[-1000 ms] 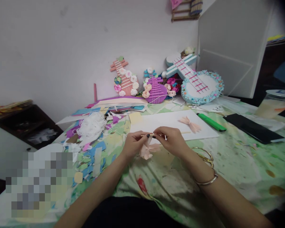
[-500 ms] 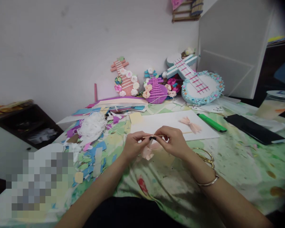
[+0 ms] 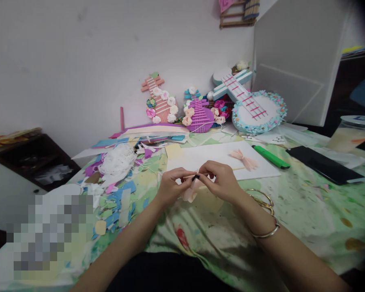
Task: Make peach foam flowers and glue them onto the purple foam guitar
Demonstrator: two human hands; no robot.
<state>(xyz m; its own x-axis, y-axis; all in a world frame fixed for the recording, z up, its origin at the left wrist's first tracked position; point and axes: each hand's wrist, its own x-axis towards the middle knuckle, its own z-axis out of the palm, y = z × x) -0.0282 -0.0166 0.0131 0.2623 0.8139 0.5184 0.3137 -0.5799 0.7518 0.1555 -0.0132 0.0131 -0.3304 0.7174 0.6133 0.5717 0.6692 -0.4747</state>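
Both my hands meet over the near edge of a white sheet [image 3: 185, 156]. My left hand [image 3: 173, 184] is closed in a pinch on a thin, pale stick [image 3: 187, 176]. Closed beside it, my right hand [image 3: 218, 180] pinches the same stick, fingertips nearly touching the left ones. A crinkled peach paper piece [image 3: 189, 196] hangs below the fingers; how it joins the stick is hidden. On the sheet lies a peach paper bundle [image 3: 243, 158], gathered at its middle and flared at both ends.
Gold-handled scissors [image 3: 261, 198] lie by my right forearm. Beyond are a green marker [image 3: 271, 157] and a black phone-like slab [image 3: 325, 164]. To the left are tangled white string [image 3: 118, 160] and blue paper scraps [image 3: 115, 211]. Decorated paper instruments [image 3: 200, 115] stand along the wall.
My fingertips have shifted slightly at the stick, and the hanging peach paper has tilted a little. Both hands keep their pinch; the things on the table stay put.
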